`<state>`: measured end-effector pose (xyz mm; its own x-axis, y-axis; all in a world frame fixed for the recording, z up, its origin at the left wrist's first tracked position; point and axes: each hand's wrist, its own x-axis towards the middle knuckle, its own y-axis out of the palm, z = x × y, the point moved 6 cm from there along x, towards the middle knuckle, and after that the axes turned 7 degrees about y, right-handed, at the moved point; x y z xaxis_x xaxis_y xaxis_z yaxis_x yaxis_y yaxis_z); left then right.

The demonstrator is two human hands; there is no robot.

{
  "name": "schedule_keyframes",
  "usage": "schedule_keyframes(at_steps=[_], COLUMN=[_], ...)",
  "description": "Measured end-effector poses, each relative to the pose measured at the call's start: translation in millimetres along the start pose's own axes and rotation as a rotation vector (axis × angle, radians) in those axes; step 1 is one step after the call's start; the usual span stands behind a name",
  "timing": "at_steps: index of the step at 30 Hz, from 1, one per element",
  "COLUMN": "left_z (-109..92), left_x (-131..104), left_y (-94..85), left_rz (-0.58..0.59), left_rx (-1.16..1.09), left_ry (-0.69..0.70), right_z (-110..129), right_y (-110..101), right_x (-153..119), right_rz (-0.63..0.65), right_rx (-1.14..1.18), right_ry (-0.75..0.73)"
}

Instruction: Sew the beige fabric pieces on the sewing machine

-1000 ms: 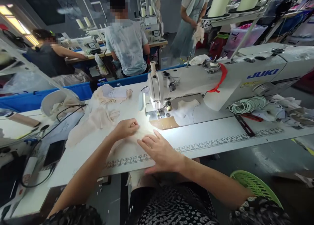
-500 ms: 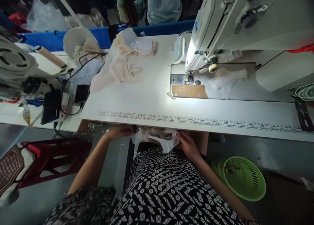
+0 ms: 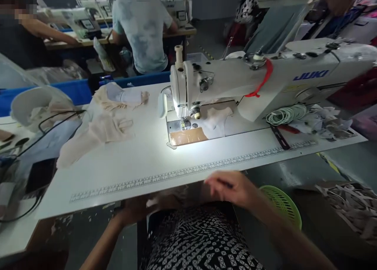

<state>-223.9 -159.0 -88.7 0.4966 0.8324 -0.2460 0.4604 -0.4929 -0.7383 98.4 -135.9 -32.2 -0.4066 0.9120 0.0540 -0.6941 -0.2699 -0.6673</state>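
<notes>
My right hand (image 3: 231, 187) is raised at the table's front edge, its fingers curled and smeared by motion; whether anything is in them cannot be made out. Below the edge, my left hand (image 3: 134, 211) is dark and blurred over my lap, next to some pale fabric (image 3: 165, 199); its fingers are hidden. A white JUKI sewing machine (image 3: 224, 79) stands beyond my hands, its lamp lighting the needle area. White fabric (image 3: 216, 121) lies on the machine bed. Beige fabric pieces (image 3: 94, 134) are at the left of the white table (image 3: 147, 156).
Black-handled snips (image 3: 279, 137), a green cord coil (image 3: 287, 114) and fabric scraps (image 3: 324, 123) lie at the right. A green basket (image 3: 284, 205) stands below. A phone (image 3: 41, 176) and cables are at the left. Two people sit beyond the blue cloth divider (image 3: 73, 92).
The view has swung up and to the right, showing more of the machine. My right hand has left the white cloth on my lap and risen to the table edge.
</notes>
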Motion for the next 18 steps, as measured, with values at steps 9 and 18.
schedule_keyframes(at_steps=[9,18], left_z=[-182.2,-163.4], left_x=[103.1,216.2], left_y=[-58.8,-53.5], left_rz=[0.033,-0.293], left_rx=[-0.396,-0.653], left_ry=[0.501,0.108], right_z=[-61.6,-49.0], right_y=[-132.2,-101.6], right_x=[144.8,114.3], right_rz=[-0.399,-0.454], right_rx=[-0.568,-0.429], right_ry=[0.099,0.052])
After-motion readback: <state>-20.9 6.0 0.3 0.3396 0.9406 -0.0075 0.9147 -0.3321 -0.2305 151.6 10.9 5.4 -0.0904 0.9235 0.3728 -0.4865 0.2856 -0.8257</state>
